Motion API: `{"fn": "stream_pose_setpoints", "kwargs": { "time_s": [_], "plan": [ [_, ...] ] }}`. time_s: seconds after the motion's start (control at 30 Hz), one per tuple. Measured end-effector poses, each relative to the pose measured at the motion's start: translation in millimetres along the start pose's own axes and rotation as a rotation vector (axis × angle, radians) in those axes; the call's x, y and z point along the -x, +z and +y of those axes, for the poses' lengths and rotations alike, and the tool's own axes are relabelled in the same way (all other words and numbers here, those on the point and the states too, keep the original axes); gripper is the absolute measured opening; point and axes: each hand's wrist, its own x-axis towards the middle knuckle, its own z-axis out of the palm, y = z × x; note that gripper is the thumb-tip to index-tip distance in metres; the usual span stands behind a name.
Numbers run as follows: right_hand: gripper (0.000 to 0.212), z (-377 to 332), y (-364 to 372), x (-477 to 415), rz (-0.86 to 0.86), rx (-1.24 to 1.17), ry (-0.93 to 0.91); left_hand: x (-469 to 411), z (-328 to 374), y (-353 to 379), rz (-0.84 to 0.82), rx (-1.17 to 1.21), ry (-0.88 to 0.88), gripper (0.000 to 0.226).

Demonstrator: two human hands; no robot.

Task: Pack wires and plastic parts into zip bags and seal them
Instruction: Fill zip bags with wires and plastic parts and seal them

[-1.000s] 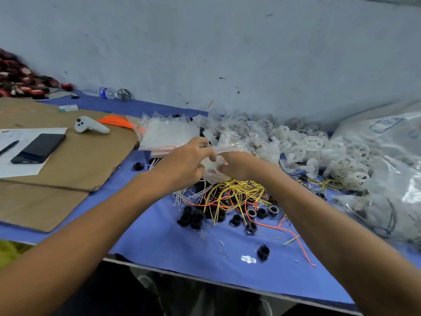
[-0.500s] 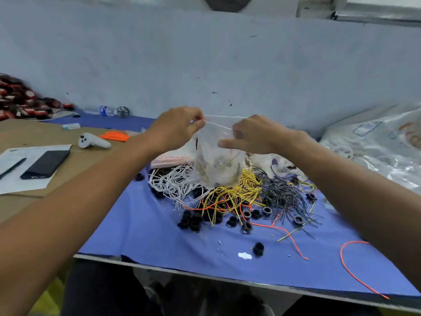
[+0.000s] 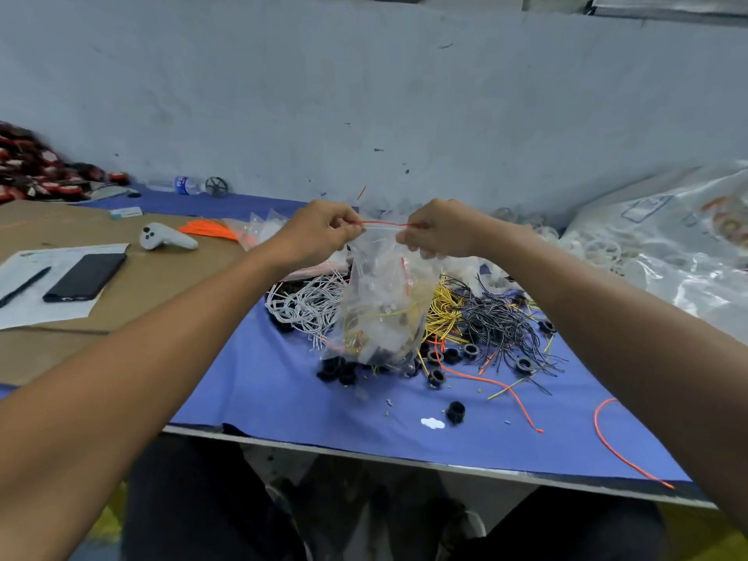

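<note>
Two hands hold one clear zip bag [image 3: 380, 301] upright above the middle of the desk [image 3: 364, 458]. The left hand [image 3: 319, 232] and right hand [image 3: 441, 232] each pinch one end of its red zip strip [image 3: 384, 224] with curled fingers [image 3: 409, 236], stretching the strip level between them. Inside the bag hang yellow and orange wire ends, pale plastic bits and some dark parts at the bottom; whether the bag's bottom touches the desk cannot be told. Behind and beside it lie three heaps of wires: white wires [image 3: 307, 305] to the left, yellow wires [image 3: 443, 313] just right of the bag, and black wires [image 3: 498, 317] further right. Two loose orange wires [image 3: 494, 382] trail toward the near right corner, and one orange bundle [image 3: 210, 230] lies toward the far left. Black ring parts [image 3: 336, 370] cluster under the bag, too bunched to count, and one lone ring [image 3: 456, 412] sits near the front edge. White plastic wheels [image 3: 599, 249] pile along the far right, beside one large plastic sack [image 3: 668, 244]. A blue cloth [image 3: 263, 390] covers the desk's middle, and brown cardboard [image 3: 162, 285] covers its left side, carrying one phone [image 3: 86, 276], one pen [image 3: 24, 286], one paper sheet [image 3: 44, 305] and one white controller [image 3: 166, 238]. One water bottle [image 3: 182, 184] lies at the far edge against a scuffed grey wall [image 3: 364, 95].
</note>
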Motion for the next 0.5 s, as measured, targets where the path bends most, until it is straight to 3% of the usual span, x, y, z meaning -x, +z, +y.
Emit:
{"fn": "stream_pose_setpoints", "kwargs": {
  "time_s": [0.5],
  "plan": [
    [0.030, -13, -9, 8, 0.096, 0.123, -0.141, 9, 4, -5, 0.145, -0.077, 0.042, 0.009]
  ]
}}
